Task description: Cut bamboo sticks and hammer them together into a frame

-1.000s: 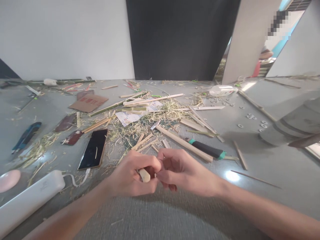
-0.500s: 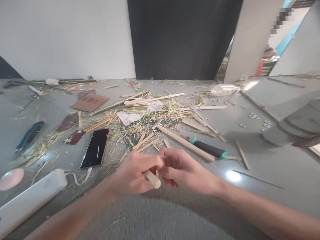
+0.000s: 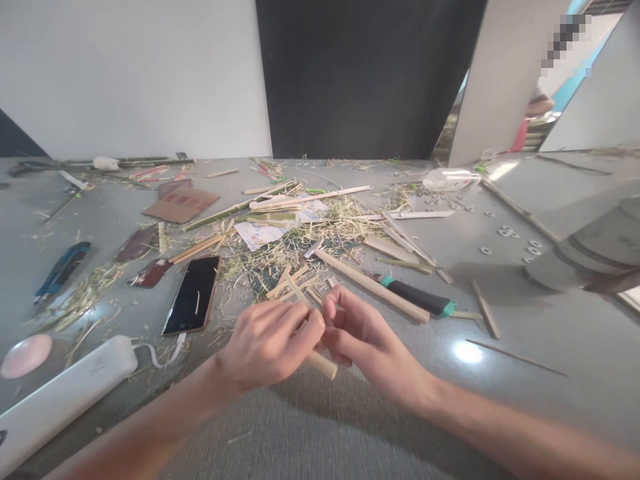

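My left hand (image 3: pixel 275 340) is closed around a pale wooden stick (image 3: pixel 323 365), whose blunt end sticks out below the fist. A thin light strip (image 3: pixel 297 289) shows above the knuckles; I cannot tell whether it is the same piece. My right hand (image 3: pixel 363 333) is curled against the left fingertips, thumb and fingers pinched. What lies between its fingers is hidden. Just beyond the hands are a small hammer (image 3: pixel 373 283) with a wooden handle and a black-and-teal tool handle (image 3: pixel 417 297).
A phone (image 3: pixel 191 297) on a white cable, a white power strip (image 3: pixel 75 400), and a teal utility knife (image 3: pixel 63 270) lie left. Wood shavings (image 3: pixel 340 223) and bamboo strips cover the middle. At right are small white rings (image 3: pixel 507 231) and a grey cylinder (image 3: pixel 590 243).
My left fist has turned over, back of the hand now upward, and the stick's end has shifted right. A thin strip now shows above the knuckles. The right hand stays close beside it.
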A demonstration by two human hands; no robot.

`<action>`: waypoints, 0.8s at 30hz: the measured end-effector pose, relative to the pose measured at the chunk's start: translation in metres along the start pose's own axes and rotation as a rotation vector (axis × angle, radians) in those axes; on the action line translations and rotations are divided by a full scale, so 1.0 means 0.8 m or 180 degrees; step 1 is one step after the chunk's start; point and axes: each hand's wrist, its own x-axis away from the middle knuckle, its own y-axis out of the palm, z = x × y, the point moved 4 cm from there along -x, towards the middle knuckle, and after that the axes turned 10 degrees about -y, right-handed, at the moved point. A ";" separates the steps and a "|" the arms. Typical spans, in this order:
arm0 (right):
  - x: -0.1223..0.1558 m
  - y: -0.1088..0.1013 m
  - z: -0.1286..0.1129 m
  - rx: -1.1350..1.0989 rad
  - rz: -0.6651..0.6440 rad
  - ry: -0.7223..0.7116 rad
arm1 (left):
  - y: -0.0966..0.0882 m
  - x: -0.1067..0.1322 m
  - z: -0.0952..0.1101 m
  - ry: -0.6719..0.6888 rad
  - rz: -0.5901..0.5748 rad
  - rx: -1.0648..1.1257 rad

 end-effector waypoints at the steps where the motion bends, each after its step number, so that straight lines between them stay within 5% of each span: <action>1: 0.004 0.003 -0.002 0.0031 0.0048 -0.0057 | -0.004 -0.001 0.003 0.0073 0.0088 -0.0044; 14: 0.021 0.024 -0.029 0.0651 -0.0246 -0.0457 | -0.043 -0.002 0.016 0.0554 0.0357 -0.0086; 24: 0.027 0.018 -0.024 0.1122 -0.0174 -0.0612 | -0.046 -0.006 0.021 0.0614 0.0467 -0.0129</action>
